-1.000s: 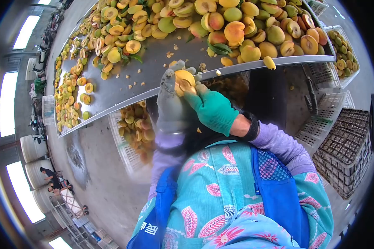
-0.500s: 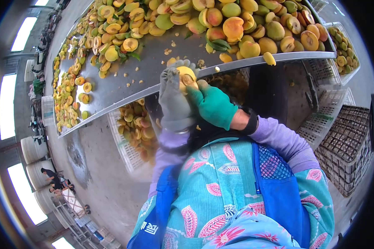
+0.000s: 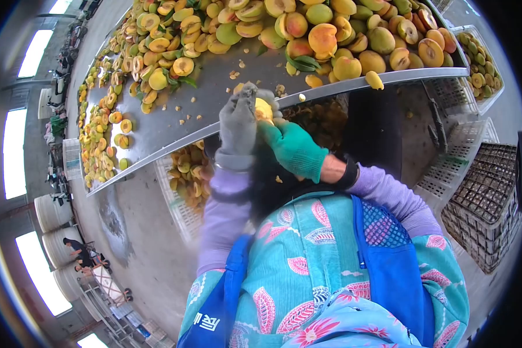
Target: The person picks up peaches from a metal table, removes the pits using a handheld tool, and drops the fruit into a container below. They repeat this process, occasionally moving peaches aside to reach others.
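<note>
My left hand (image 3: 240, 124), in a grey glove, is closed around a yellow peach (image 3: 263, 110) at the table's front edge. Its fingers hide much of the fruit. My right hand (image 3: 296, 148), in a green glove, is closed, with its thumb side pressed against the lower part of that peach. Whatever lies inside the right fingers is hidden. Just beyond both hands is the metal sorting table (image 3: 214, 81), bearing a heap of whole and halved peaches (image 3: 325, 40) and scattered bits of pit.
Beneath the table, a white crate (image 3: 177, 203) holds peaches. Another full crate (image 3: 487, 98) stands right of the table, near a pale crate (image 3: 455, 162) and a dirty stacked crate (image 3: 481, 203). Two people (image 3: 78, 252) are beside a cart at far left.
My left hand has turned and tilted over the peach, covering its cut face more. The left forearm has swung slightly left; my right hand stays nearly in place against the fruit.
</note>
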{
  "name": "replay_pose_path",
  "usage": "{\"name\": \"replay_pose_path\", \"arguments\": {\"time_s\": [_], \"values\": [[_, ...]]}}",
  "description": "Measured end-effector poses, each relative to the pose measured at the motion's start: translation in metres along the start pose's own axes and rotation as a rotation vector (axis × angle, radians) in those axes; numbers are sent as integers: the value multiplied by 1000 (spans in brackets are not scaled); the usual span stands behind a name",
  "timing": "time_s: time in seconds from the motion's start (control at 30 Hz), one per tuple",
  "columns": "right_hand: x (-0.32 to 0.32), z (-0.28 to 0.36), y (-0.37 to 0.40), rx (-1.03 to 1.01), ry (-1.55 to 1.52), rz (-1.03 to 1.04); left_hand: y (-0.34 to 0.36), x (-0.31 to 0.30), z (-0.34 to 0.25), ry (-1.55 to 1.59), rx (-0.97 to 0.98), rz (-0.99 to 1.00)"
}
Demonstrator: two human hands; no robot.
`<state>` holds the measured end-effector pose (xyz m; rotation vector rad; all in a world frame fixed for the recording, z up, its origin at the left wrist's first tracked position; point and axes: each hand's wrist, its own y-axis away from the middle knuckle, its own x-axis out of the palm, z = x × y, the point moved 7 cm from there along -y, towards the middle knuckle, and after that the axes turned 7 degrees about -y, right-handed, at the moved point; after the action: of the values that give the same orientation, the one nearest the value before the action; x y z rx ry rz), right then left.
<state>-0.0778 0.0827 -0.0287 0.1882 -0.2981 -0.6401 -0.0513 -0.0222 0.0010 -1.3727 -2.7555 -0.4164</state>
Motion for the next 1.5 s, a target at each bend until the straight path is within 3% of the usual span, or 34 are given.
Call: {"name": "replay_pose_path", "arguments": {"time_s": [0.07,0.17,0.33,0.43,0.53,0.63,0.67,0.77,0.83,0.9,0.97,1.0,1.03,1.07,1.13,1.17,1.2,1.23,1.27,1.3,1.37,1.4,1.47,1.5], "values": [[10,16,22,459,-410,7,-2,5,5,13,29,-137],[26,20,27,600,-1069,332,-5,10,5,57,63,-38],[20,14,20,394,-702,151,-13,19,-2,42,144,69],[32,22,25,576,-1155,442,-8,15,-6,90,112,38],[33,11,18,446,-722,184,-4,10,-17,-5,226,17],[50,20,26,641,-1074,598,-1,1,-22,-19,194,15],[56,33,27,620,-1356,802,3,3,-23,73,91,88],[58,46,30,574,-1345,893,14,-7,-22,480,-16,-117],[55,49,32,529,-1207,897,43,-51,-26,237,79,-258],[26,44,34,666,-914,600,80,-123,-33,-241,112,-468],[-3,30,29,800,-622,438,98,-210,-29,-1202,-13,-446],[-8,46,19,766,-490,396,104,-210,-59,-1688,49,-442],[-14,62,5,731,-353,349,93,-242,-64,-1605,34,-481],[-17,85,-25,496,-145,388,75,-279,-64,-1520,19,-514],[-8,136,-90,116,-72,376,26,-303,-83,-1464,57,-597],[-8,151,-131,69,206,312,-10,-303,-107,-1491,112,-655],[-2,169,-172,-50,122,251,-38,-286,-133,-1582,303,-648],[-1,199,-210,-400,726,71,-66,-271,-156,-1669,493,-638],[7,215,-249,-708,747,26,-105,-283,-165,-1691,465,-600],[19,231,-282,-750,758,-2,-148,-301,-170,-1712,435,-562],[42,258,-349,-787,800,-61,-229,-363,-166,-1681,253,-778],[56,267,-377,-846,795,-50,-259,-373,-175,-1634,233,-776],[86,274,-432,-765,898,-6,-298,-371,-191,-1437,194,-705],[97,266,-455,-767,867,53,-310,-374,-185,-1328,-70,-695]]}}
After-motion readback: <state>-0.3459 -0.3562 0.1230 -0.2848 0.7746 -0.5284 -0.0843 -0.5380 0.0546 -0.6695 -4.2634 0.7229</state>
